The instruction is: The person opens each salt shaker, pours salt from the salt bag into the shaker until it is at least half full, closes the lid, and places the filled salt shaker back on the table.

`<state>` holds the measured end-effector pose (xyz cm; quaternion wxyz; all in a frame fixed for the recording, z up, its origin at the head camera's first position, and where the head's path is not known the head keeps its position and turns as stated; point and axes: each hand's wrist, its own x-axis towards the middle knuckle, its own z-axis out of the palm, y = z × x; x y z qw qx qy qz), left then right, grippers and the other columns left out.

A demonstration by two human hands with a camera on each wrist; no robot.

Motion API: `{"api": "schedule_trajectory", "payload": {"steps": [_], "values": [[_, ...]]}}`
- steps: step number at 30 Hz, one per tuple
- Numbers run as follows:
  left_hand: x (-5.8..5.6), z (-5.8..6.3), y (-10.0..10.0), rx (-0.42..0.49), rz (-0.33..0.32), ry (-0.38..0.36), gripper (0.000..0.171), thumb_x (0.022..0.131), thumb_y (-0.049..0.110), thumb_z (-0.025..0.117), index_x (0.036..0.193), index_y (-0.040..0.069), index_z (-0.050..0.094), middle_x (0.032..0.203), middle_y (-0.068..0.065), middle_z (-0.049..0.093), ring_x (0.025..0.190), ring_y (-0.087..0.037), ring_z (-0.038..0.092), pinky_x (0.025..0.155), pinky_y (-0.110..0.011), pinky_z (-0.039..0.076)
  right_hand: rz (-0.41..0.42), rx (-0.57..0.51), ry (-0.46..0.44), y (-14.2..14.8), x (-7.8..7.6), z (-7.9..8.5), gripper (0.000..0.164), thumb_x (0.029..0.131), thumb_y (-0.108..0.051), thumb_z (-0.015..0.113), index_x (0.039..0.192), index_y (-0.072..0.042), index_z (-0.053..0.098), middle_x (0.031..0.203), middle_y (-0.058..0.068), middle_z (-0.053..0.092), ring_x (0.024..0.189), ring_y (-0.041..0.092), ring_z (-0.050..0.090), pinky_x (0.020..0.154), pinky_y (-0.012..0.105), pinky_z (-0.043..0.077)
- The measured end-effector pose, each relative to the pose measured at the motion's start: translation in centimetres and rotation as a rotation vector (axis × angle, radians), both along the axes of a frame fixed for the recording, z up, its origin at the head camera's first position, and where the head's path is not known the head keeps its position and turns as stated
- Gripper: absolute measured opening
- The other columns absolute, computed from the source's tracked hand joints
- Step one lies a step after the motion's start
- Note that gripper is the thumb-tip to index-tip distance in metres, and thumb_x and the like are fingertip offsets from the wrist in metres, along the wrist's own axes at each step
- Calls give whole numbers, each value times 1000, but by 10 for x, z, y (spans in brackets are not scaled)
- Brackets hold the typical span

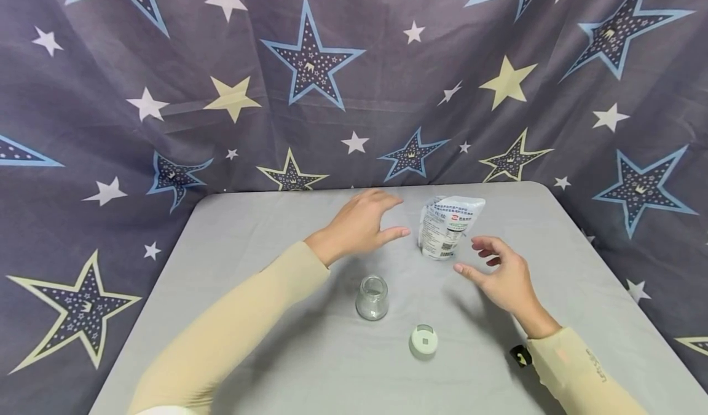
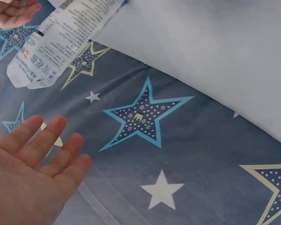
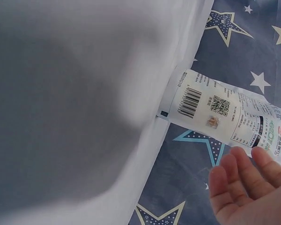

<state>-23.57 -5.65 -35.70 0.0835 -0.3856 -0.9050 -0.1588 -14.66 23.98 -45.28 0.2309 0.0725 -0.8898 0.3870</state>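
A white printed pouch (image 1: 447,229) stands upright toward the back of the table, its label and barcode also showing in the right wrist view on the pouch (image 3: 215,110). To its left my left hand (image 1: 362,223) hovers, thumb and fingers spread apart with nothing between them. My right hand (image 1: 504,275) is at the pouch's right, fingers loosely bent and holding nothing; a gap separates it from the pouch in the head view. Nearer to me stands a clear glass jar (image 1: 372,299) with its mouth uncovered. A pale green round lid (image 1: 424,342) lies to the right of the jar.
A grey cloth covers the table (image 1: 265,218). Behind it hangs a dark curtain (image 1: 343,126) patterned with stars. A small black tag (image 1: 520,356) is by the right sleeve.
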Motion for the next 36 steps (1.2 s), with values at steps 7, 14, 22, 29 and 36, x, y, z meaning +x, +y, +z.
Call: {"api": "schedule_trajectory", "payload": {"steps": [7, 14, 22, 29, 36], "values": [[-7, 8, 14, -9, -29, 13, 67, 95, 52, 69, 145, 8, 57, 142, -5, 62, 132, -24, 52, 113, -42, 39, -20, -24, -8, 1, -5, 1, 57, 75, -18, 94, 121, 0, 66, 112, 15, 72, 94, 22, 63, 80, 40, 53], [-12, 13, 28, -29, -46, 31, 67, 94, 52, 70, 145, 10, 57, 142, -4, 62, 131, -21, 54, 113, -37, 38, -22, -35, -22, 1, -10, 0, 58, 75, -19, 94, 123, -1, 66, 116, 15, 70, 97, 24, 62, 82, 43, 53], [-22, 15, 45, -44, -55, 26, 67, 96, 53, 68, 146, 11, 56, 143, -4, 61, 131, -21, 53, 114, -36, 37, -20, -44, -43, 1, -12, 2, 61, 76, -21, 93, 125, 0, 65, 119, 17, 69, 99, 25, 62, 83, 43, 52], [-27, 16, 54, -39, -38, 2, 68, 95, 51, 69, 146, 9, 56, 143, -4, 61, 130, -21, 53, 114, -34, 37, -15, -64, -84, -2, -17, 2, 64, 77, -22, 93, 128, 1, 63, 123, 17, 68, 103, 31, 62, 85, 47, 51], [-33, 15, 65, -64, -32, -5, 67, 96, 51, 68, 148, 11, 55, 146, -1, 59, 132, -20, 52, 114, -33, 35, -10, -78, -124, -1, -23, 0, 66, 76, -24, 93, 130, -2, 63, 126, 16, 67, 106, 36, 62, 87, 48, 51]]}}
